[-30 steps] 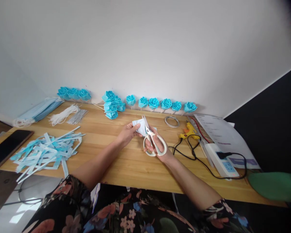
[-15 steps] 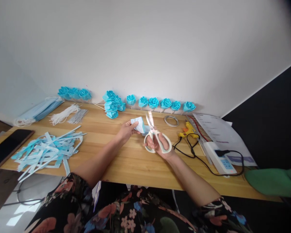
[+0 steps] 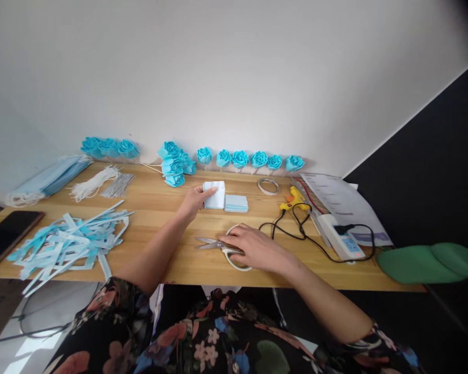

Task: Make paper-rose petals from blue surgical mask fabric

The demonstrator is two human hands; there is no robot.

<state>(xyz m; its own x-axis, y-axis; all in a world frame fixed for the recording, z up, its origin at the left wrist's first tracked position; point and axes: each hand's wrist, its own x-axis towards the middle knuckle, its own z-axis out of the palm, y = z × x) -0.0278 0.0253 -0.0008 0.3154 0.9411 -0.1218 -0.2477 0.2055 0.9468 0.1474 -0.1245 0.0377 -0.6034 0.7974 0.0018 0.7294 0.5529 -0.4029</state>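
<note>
Over the table, the left hand pinches a white square; the curled right hand loosely holds scissors, maybe setting them down, needing gentle fingers.

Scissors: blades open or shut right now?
Open: the blades of the scissors spread in a narrow V on the desk side, under the right hand.

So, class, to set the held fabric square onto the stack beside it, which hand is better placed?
Probably the left hand: it pinches the fabric square close beside the stack, while the right hand is at the scissors, nearer the body.
</note>
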